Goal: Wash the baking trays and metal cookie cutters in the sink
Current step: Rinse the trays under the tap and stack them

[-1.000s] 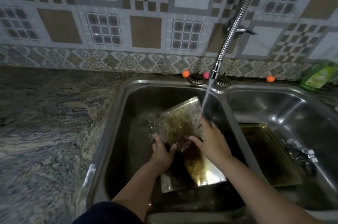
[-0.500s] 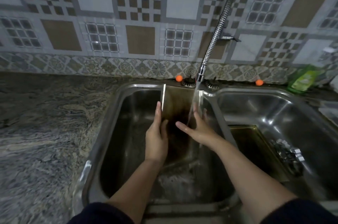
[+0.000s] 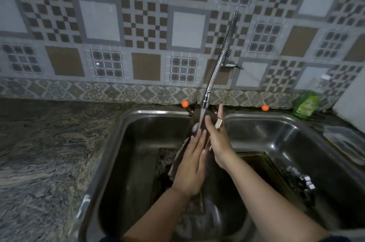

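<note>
A metal baking tray [image 3: 218, 123] stands upright and almost edge-on over the left sink basin [image 3: 126, 135], right under the running water [image 3: 202, 118]. My left hand [image 3: 190, 168] lies flat against its left face. My right hand [image 3: 218, 144] presses its right face, with fingers reaching past the top corner. Most of the tray is hidden between my palms. A second, brownish tray [image 3: 262, 164] lies in the right basin [image 3: 276, 123], and several metal cookie cutters [image 3: 300, 181] sit beside it.
The flexible chrome faucet [image 3: 219, 65] hangs over the divider between the basins. A green bottle [image 3: 305, 105] stands at the back right, near two orange knobs [image 3: 185, 104]. Granite counter [image 3: 49, 152] spreads to the left; a clear tray [image 3: 345, 143] sits at the right.
The tray has gone from lying tilted in the basin to standing upright, then turned edge-on and shifted right under the stream. Both hands rose with it and now sandwich it.
</note>
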The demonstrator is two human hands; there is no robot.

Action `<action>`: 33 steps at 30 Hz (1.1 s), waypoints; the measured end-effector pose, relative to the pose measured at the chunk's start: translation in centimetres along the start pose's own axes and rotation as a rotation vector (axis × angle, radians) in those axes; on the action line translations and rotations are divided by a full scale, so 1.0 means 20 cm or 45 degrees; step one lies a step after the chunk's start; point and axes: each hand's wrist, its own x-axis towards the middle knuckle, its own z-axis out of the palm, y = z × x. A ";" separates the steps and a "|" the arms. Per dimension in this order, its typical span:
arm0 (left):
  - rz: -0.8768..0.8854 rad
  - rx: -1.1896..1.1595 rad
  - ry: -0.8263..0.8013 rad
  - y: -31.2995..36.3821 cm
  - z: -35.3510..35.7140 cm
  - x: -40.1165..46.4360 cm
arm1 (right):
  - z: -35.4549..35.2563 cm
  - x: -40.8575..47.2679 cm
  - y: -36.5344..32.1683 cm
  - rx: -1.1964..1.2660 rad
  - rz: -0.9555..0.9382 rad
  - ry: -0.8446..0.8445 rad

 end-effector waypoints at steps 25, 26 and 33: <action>-0.023 0.251 -0.256 -0.14 -0.12 0.00 | -0.07 0.12 0.05 0.247 -0.011 0.299; 0.027 0.342 -0.230 -0.15 -0.14 0.00 | -0.04 0.11 0.05 0.207 0.007 0.280; 0.033 0.594 0.008 -0.22 -0.31 -0.13 | 0.08 0.03 0.12 0.085 0.016 -0.146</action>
